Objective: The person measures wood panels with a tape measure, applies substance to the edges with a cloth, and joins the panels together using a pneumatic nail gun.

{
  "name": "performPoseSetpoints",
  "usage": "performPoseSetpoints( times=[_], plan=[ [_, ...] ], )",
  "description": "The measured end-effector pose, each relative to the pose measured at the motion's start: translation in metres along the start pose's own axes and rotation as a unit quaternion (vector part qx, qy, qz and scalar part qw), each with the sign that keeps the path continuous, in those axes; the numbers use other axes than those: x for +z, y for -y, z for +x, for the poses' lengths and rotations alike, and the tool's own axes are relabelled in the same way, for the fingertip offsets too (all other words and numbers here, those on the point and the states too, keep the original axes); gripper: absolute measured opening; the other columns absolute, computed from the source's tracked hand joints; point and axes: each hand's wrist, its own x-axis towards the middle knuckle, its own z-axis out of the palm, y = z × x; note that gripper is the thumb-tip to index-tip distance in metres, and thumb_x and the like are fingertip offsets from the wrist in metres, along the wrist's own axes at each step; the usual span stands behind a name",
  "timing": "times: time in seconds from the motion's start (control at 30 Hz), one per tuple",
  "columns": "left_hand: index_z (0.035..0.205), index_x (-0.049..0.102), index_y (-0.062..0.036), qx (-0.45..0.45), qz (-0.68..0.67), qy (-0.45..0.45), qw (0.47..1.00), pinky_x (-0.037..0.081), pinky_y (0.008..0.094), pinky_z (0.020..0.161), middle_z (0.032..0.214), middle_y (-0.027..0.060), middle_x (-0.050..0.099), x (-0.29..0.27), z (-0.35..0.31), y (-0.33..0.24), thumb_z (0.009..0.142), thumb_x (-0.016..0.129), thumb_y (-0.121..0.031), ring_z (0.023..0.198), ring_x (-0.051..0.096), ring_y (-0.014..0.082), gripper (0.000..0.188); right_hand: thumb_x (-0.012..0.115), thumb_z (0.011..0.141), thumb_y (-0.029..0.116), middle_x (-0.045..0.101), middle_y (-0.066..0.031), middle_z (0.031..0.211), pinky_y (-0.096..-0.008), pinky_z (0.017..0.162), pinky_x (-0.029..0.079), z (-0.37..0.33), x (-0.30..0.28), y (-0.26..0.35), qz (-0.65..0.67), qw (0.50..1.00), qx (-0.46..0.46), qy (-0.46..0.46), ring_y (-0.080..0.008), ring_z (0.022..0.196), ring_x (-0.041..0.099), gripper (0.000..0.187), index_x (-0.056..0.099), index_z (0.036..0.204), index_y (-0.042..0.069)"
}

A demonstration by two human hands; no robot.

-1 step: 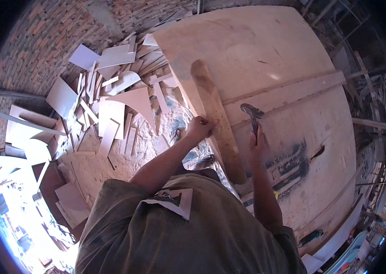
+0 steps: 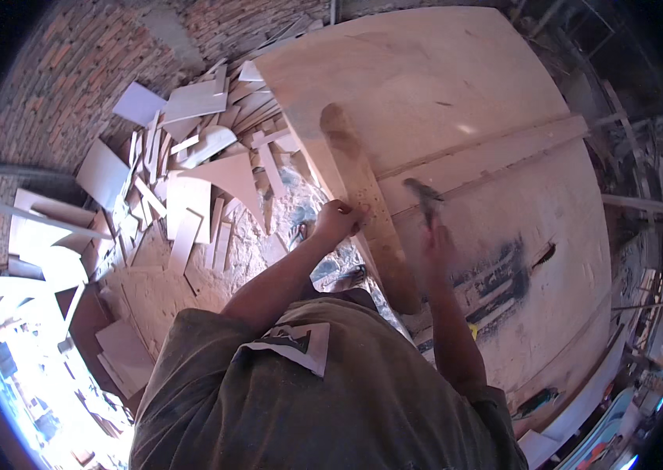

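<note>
our right hand (image 2: 436, 243) clamped on hammer (image 2: 425, 191), blurred, over counter (image 2: 425, 70); our left hand (image 2: 335, 222) curled at round-ended board (image 2: 382, 235), whether pinching anything we cannot tell. board lies along counter's left edge; beyond, wood offcuts (image 2: 193, 200) heaped near brick wall (image 2: 65, 94).

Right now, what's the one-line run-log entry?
left hand: curled at long rounded brown wooden board | right hand: gripping dark hammer, motion-blurred

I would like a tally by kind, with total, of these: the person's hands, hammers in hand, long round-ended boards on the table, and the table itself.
Hands: 2 (left hand, right hand)
Hammer: 1
Long round-ended board: 1
Table: 1
Total: 5
</note>
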Motion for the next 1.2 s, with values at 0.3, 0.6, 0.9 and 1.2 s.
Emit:
performPoseSetpoints(
  times=[0.3, 0.6, 0.9, 1.2],
  plan=[
    [0.089, 0.068, 0.0068, -0.032, 0.016, -0.007, 0.999, 0.048, 0.0302, 0.060, 0.074, 0.0089, 0.067, 0.021, 0.002, -0.009, 0.081, 0.077, -0.033, 0.067, 0.061, 0.0150, 0.041, 0.055, 0.094, 0.028, 0.065, -0.0192, 0.101, -0.0466, 0.078, 0.050, -0.007, -0.015, -0.002, 0.018, 0.976, 0.108, 0.189, -0.0355, 0.090, 0.065, 0.043, 0.052, 0.134, 0.014],
    [0.096, 0.067, -0.0094, -0.066, -0.107, -0.057, 0.990, 0.045, 0.0338, 0.066, 0.081, 0.0018, 0.063, -0.013, 0.029, 0.009, 0.082, 0.073, -0.040, 0.075, 0.057, 0.0151, 0.034, 0.058, 0.092, 0.022, 0.065, -0.0165, 0.085, -0.0387, 0.070, 0.049, -0.043, -0.060, -0.036, 0.185, 0.933, 0.307, -0.021, -0.0283, 0.075, 0.064, 0.038, 0.057, 0.127, 0.006],
    [0.119, 0.057, 0.0037, 0.022, -0.340, -0.080, 0.937, 0.052, 0.0393, 0.089, 0.109, 0.0125, 0.062, -0.249, 0.006, 0.056, 0.091, 0.060, -0.025, 0.099, 0.061, 0.0256, 0.040, 0.050, 0.094, 0.014, 0.063, -0.0155, 0.088, -0.0383, 0.069, 0.048, 0.030, -0.079, -0.076, 0.124, 0.929, 0.317, -0.142, -0.0261, 0.076, 0.063, 0.044, 0.046, 0.138, 0.009],
    [0.112, 0.063, 0.0011, -0.055, -0.270, -0.234, 0.932, 0.056, 0.0324, 0.075, 0.098, 0.0086, 0.067, -0.353, -0.079, 0.128, 0.090, 0.069, -0.021, 0.084, 0.066, 0.0193, 0.032, 0.051, 0.095, 0.016, 0.065, -0.0242, 0.102, -0.0529, 0.075, 0.049, 0.144, -0.027, -0.062, 0.026, 0.947, 0.316, -0.061, -0.0442, 0.090, 0.063, 0.053, 0.037, 0.145, 0.026]
  ],
)
